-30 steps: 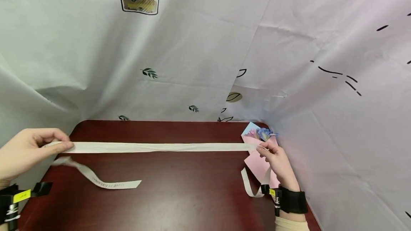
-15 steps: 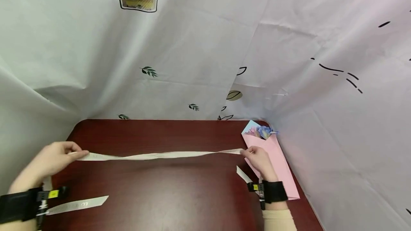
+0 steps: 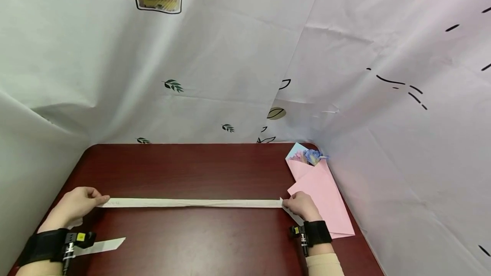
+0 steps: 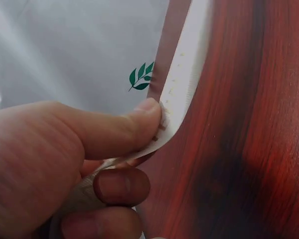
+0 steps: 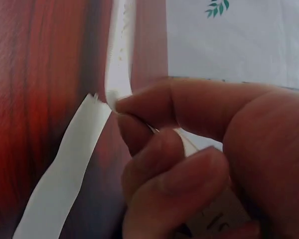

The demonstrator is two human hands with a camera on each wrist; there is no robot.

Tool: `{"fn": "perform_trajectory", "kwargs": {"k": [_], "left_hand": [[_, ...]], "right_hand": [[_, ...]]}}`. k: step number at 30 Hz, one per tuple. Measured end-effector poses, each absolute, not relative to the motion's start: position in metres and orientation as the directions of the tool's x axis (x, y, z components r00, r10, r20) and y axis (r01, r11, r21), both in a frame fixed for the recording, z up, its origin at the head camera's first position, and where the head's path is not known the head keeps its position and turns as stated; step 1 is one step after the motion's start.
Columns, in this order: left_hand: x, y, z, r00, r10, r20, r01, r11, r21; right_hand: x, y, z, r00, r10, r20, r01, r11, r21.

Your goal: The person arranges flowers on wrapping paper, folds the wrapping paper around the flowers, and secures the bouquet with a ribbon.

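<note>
A long white ribbon (image 3: 195, 203) stretches almost straight from side to side between both hands, low over the dark red table. My left hand (image 3: 78, 203) pinches it between thumb and fingers; in the left wrist view small gold print shows on the ribbon (image 4: 182, 74) beside the thumb. A loose tail with a slanted end hangs below the left wrist. My right hand (image 3: 303, 205) pinches the other end, and in the right wrist view another length of ribbon (image 5: 65, 169) trails down past the fingertips.
A bouquet wrapped in pink paper (image 3: 322, 195), with pink and blue flowers (image 3: 312, 156) at its top, lies at the right edge of the table (image 3: 184, 165). Pale printed cloth (image 3: 215, 54) closes off the back and sides.
Both hands have come nearer the body and closer together, bringing the ribbon down the table. It was slack and twisted half a second ago and is now taut and flat.
</note>
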State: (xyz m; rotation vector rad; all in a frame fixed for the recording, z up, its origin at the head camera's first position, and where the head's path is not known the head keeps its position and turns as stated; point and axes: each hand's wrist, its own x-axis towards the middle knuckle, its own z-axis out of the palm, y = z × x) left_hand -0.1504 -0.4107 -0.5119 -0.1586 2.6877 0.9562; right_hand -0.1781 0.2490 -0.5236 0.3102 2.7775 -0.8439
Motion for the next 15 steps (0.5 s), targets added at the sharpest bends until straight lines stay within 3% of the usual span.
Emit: {"fn": "perform_trajectory", "kwargs": {"k": [6,15], "left_hand": [[-0.148,-0.4086,-0.5154,-0.919,-0.048,-0.39,-0.279,0.78,0.56],[-0.1492,-0.4048,-0.5163,-0.926,-0.115,-0.358,-0.28,0.847,0.453]], "right_hand": [[-0.1772,0.2469,-0.5276,-0.972,0.117,-0.202,0.204,0.847,-0.491],[-0.1745,0.2453,-0.5283,-0.977,0.132,-0.167,0.197,0.858,-0.474]]}}
